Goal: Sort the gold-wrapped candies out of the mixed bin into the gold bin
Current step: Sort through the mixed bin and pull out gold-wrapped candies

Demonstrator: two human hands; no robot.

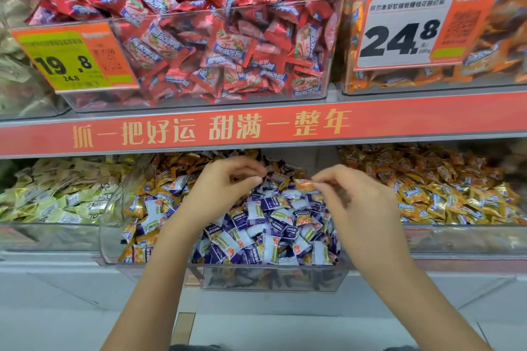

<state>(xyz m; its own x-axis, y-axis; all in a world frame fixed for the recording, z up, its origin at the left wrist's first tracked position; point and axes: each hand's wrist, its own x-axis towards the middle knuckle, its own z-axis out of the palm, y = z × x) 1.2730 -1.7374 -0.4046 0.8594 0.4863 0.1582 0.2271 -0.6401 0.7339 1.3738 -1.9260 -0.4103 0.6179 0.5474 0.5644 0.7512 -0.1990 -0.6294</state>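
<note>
Two hands over the mixed bin (285, 276): right hand (359, 208) pinches a gold-wrapped candy (304, 184); left hand (225, 188) fingertips curled together, contents indiscernible.

The lower shelf (85, 262) carries three clear bins side by side: pale-gold (48, 236), mixed (273, 276), gold (470, 236).

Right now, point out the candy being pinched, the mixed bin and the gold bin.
candy (304, 184), head view, middle of its gold wrapper.
mixed bin (273, 276), head view, clear front wall.
gold bin (467, 238), head view, clear front wall.
</note>
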